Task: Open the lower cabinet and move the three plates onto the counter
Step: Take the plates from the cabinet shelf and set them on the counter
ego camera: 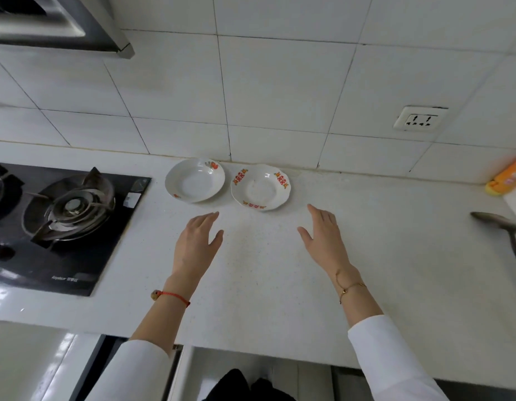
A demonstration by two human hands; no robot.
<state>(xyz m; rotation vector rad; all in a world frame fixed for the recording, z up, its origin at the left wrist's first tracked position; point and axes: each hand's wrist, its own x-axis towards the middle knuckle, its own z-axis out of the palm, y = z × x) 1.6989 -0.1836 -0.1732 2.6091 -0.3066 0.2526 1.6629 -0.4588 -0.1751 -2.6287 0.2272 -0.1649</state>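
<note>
While both hands hover over the white bench (pixel 280 285) with nothing in them, each grip is wide and empty: the left hand (pixel 196 244) has its fingers loosely spread and pointing toward the wall, and the right hand (pixel 323 238) mirrors it, fingers extended and thumb turned inward. A bare stretch of bench lies between the two hands. A red cord bracelet (pixel 173 296) circles the left wrist, a thin gold chain (pixel 351 287) the right, and white sleeves (pixel 395 360) cover both forearms.

Just beyond the fingertips, near the tiled wall (pixel 280 88), two plates sit on the bench side by side, their rims touching or nearly so. The left plate (pixel 195 180) is round, white and shallow with small orange-red motifs at its rim. The right plate (pixel 261 187) has a scalloped edge with red and orange characters around it. Only these two plates are visible on the bench.

Left of the plates, a black gas hob (pixel 63 224) is set into the bench, with one burner and its pan support in full view. A range hood (pixel 54 24) hangs above it. On the wall at right is a socket (pixel 420 118); further right an orange package (pixel 508 176) lies at the wall, and a metal ladle (pixel 500 224) rests at the frame edge. Below the bench front, the lower cabinet (pixel 175 371) appears open.
</note>
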